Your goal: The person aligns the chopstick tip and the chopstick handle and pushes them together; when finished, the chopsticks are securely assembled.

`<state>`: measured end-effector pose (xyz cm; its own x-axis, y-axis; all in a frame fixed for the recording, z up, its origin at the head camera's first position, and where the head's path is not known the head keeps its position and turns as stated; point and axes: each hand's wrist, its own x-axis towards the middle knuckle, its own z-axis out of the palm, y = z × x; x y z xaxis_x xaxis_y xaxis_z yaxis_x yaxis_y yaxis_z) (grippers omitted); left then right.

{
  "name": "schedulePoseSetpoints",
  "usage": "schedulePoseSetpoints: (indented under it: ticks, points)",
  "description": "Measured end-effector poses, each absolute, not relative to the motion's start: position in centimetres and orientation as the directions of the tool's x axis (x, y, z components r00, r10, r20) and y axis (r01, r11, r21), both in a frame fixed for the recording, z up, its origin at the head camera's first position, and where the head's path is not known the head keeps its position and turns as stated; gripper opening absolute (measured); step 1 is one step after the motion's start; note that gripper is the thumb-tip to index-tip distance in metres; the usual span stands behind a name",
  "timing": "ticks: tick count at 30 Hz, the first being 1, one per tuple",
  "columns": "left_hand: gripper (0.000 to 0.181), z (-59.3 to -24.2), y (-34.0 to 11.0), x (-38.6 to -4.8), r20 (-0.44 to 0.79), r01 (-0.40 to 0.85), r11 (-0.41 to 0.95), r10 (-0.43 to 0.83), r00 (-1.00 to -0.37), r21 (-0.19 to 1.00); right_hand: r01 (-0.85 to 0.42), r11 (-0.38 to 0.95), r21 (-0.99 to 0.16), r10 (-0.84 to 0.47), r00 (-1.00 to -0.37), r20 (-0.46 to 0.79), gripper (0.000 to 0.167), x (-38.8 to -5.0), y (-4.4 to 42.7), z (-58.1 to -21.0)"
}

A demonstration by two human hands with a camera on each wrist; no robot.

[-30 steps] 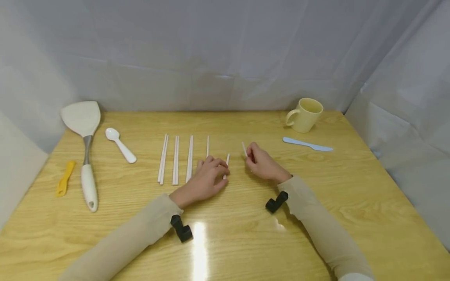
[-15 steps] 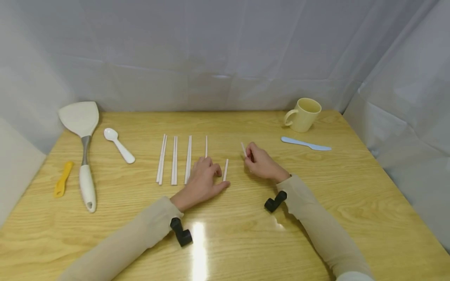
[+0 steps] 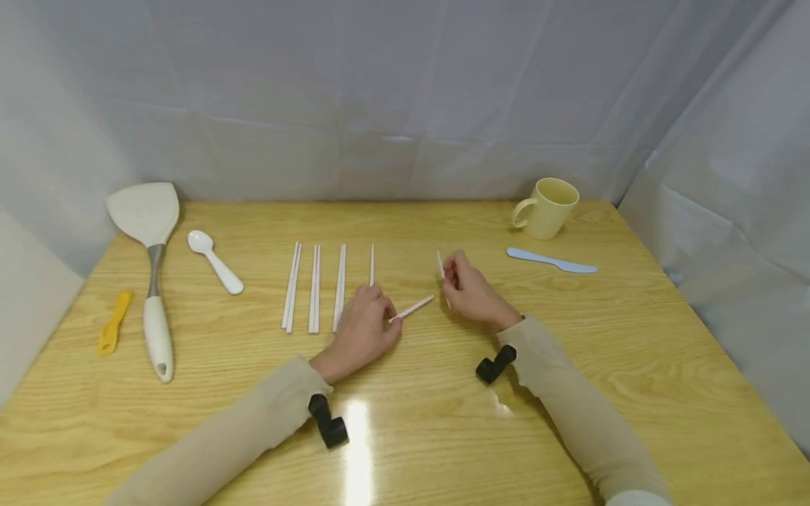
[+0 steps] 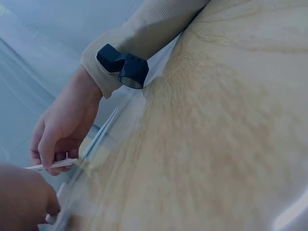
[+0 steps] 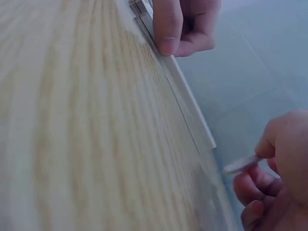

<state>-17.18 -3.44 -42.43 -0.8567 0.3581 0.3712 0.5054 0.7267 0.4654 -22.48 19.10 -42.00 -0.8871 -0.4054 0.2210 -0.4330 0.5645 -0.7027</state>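
Observation:
My left hand (image 3: 367, 327) pinches one end of a white chopstick (image 3: 414, 307), whose free end points right and away from me. In the right wrist view, its thumb and fingers close on that chopstick (image 5: 190, 103) low over the table. To the right, my right hand (image 3: 471, 292) holds another white chopstick (image 3: 440, 263) between thumb and fingers, tilted upward; most of it is hidden. The left wrist view shows this chopstick (image 4: 62, 163) crossing the fingertips. Beyond my left hand lies a further chopstick (image 3: 372, 265), its near part covered by the hand.
Several chopsticks lie paired in a row, the leftmost pair (image 3: 292, 288) slightly splayed. At left are a spatula (image 3: 156, 281), a white spoon (image 3: 216, 263) and a small yellow utensil (image 3: 116, 322). A yellow mug (image 3: 552, 209) and a blue knife (image 3: 550, 260) stand and lie at right.
My left hand loosened from the chopstick, then pinched it again near its lower end. That chopstick has swung clockwise, its far end now toward the right hand. The right hand has barely shifted.

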Motion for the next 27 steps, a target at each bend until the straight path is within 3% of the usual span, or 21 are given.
schedulePoseSetpoints:
  ticks: [6, 12, 16, 19, 22, 27]
  points:
    - [0.008, -42.6, -3.3, -17.4, 0.422, 0.529, 0.656, 0.334, -0.843, 0.538, -0.382, 0.491, -0.783, -0.269, -0.921, 0.281, 0.035, -22.6, 19.0, -41.5]
    - [0.008, -42.4, -3.3, -17.3, 0.371, 0.476, 0.566, 0.299, -0.879, 0.673, -0.307, 0.413, -0.857, -0.227, -0.947, 0.229, 0.026, -22.5, 18.7, -40.8]
    - [0.006, -42.3, -3.1, -17.2, 0.404, 0.494, 0.492, 0.284, -0.87, 0.717, -0.266, 0.33, -0.906, -0.232, -0.953, 0.196, 0.021, -22.3, 18.5, -40.2]
    - [0.016, -42.4, -3.0, -17.2, 0.418, 0.502, 0.44, 0.28, -0.864, 0.744, -0.24, 0.282, -0.929, -0.223, -0.958, 0.18, 0.017, -22.1, 18.4, -39.6]
    - [0.021, -42.4, -2.9, -17.1, 0.406, 0.495, 0.433, 0.285, -0.868, 0.753, -0.215, 0.252, -0.944, -0.204, -0.965, 0.165, 0.014, -21.9, 18.4, -39.2]
    - [0.012, -42.3, -2.9, -17.0, 0.371, 0.466, 0.445, 0.286, -0.883, 0.765, -0.216, 0.189, -0.958, -0.17, -0.968, 0.185, 0.012, -21.9, 18.5, -38.8]
